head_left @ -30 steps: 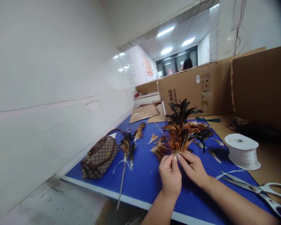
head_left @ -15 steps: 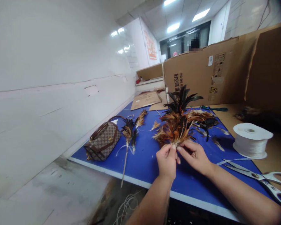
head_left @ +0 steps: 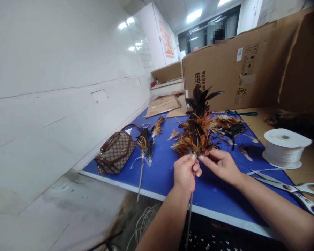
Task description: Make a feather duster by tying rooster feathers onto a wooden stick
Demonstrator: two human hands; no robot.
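A bundle of black and orange-brown feathers [head_left: 197, 137] stands upright on a thin stick [head_left: 190, 214]. My left hand [head_left: 183, 173] is closed around the stick just below the feathers, its thumb pressed at their bound base. The stick runs down past the table's front edge. My right hand [head_left: 223, 166] pinches at the same base from the right, thumb and forefinger on the lowest feathers. What exactly lies between its fingertips is too small to make out. Behind the right hand, loose brown and black feathers [head_left: 229, 124] lie on the blue table [head_left: 157, 176].
On the right, a spool of white ribbon [head_left: 283, 151] stands behind large open scissors [head_left: 290, 188]. A patterned handbag [head_left: 115, 153] and a smaller feather bunch on a stick [head_left: 143, 144] lie at left. A big cardboard box [head_left: 219, 75] closes off the back.
My left hand has turned and wrapped its fingers round the stick, whose lower end now shows below. My right fingers remain at the feather base. The view has tilted slightly down.
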